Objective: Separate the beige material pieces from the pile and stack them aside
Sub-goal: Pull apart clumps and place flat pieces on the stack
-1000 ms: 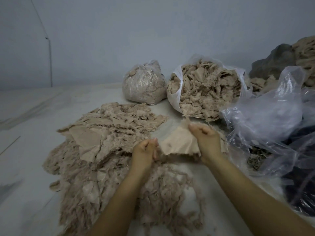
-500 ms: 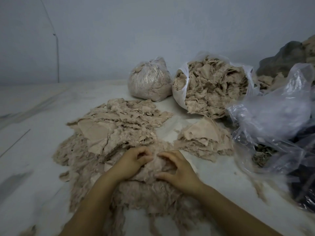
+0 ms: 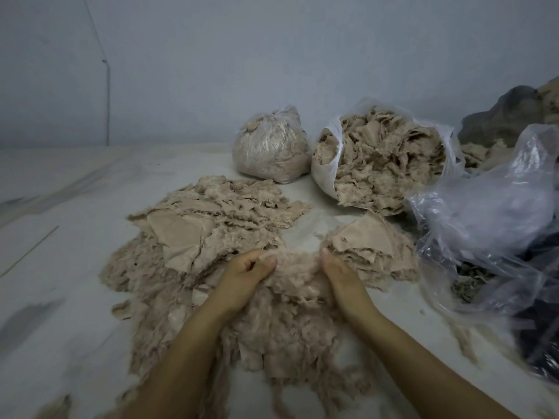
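Frayed beige pile (image 3: pixel 287 322) at lower centre on pale floor (image 3: pixel 60 267), left hand (image 3: pixel 245 279) and right hand (image 3: pixel 341 282) with fingers curled into its fluffy top, small stack (image 3: pixel 372 252) just right, open bag (image 3: pixel 384 158) behind.

A pale, marbled floor (image 3: pixel 69 297) carries everything; a wide, low pile of ragged beige scraps (image 3: pixel 169 267) spreads over its middle and runs toward the near edge, with a small stack of flatter beige pieces (image 3: pixel 372 249) just beside it on the right. Farther back, near the wall, a tied clear bag of beige stuff (image 3: pixel 270 146) sits touching or nearly touching an open white bag (image 3: pixel 325 176) crammed with more scraps; crumpled clear plastic (image 3: pixel 484 213) lies on the right, and a few loose beige bits (image 3: pixel 121 309) lie scattered at the pile's left edge.
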